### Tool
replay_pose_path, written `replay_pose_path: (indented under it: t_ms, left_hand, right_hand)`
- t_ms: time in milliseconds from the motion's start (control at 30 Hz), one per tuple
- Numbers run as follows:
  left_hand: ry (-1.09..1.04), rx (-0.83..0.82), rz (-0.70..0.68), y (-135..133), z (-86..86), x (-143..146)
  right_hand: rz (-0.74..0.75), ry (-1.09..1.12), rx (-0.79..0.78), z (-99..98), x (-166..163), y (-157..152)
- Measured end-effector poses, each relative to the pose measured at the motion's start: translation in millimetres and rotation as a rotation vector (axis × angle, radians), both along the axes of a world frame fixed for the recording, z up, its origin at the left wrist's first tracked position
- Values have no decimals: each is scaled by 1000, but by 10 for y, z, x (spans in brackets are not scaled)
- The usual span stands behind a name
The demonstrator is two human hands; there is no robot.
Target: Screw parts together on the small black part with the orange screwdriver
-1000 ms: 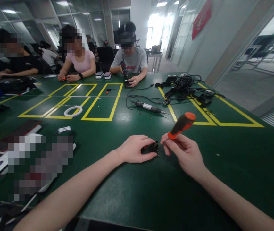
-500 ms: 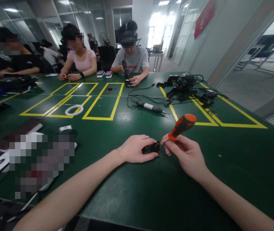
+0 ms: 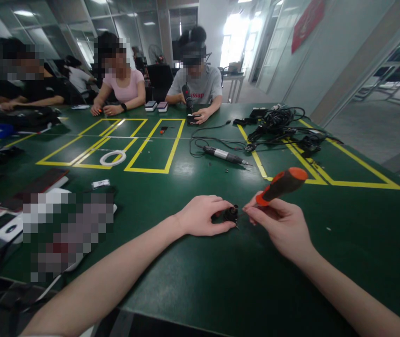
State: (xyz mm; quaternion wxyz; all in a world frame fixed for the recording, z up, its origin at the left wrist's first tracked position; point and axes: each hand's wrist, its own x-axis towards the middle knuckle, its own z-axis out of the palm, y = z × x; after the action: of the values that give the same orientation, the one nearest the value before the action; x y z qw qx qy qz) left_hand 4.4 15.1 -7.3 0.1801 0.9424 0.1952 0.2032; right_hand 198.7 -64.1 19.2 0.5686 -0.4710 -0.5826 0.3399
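My left hand (image 3: 207, 216) rests on the green table, its thumb and fingers closed round a small black part (image 3: 231, 214) with a short round stub on top. What kind of part it is, I cannot make out. My right hand (image 3: 282, 224) grips a screwdriver (image 3: 282, 186) with an orange and dark handle. The handle tilts up to the right, and the fingers close near its lower end. Its shaft is mostly hidden by the fingers and points down left, a little apart from the black part.
Beyond my hands lies a corded pen-shaped electric screwdriver (image 3: 226, 156). Tangled black cables (image 3: 280, 124) sit at the back right. A white ring (image 3: 113, 158) lies among yellow tape lines. Phone-like devices are at the left. Across the table, a person in grey (image 3: 200, 86) holds a power tool.
The view has shifted slightly. The screwdriver handle leans further right, and its shaft end sits a bit further from the black part. Both hands keep their hold.
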Motion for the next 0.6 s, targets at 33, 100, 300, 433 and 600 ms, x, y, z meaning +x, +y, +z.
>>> replay_pose_path:
  t_ms: [33, 100, 300, 433, 600]
  left_hand:
    - [4, 4, 1, 0, -1, 0]
    - [10, 7, 4, 0, -5, 0]
    - [5, -5, 5, 2, -17, -5]
    - [28, 7, 7, 4, -11, 0]
    - [24, 14, 5, -1, -3, 4]
  right_hand:
    - [-7, -10, -22, 7, 5, -2]
    - [-10, -4, -59, 16, 3, -6]
    - [80, 96, -15, 12, -37, -7]
    - [82, 61, 5, -3, -37, -21]
    - [0, -10, 36, 3, -2, -25]
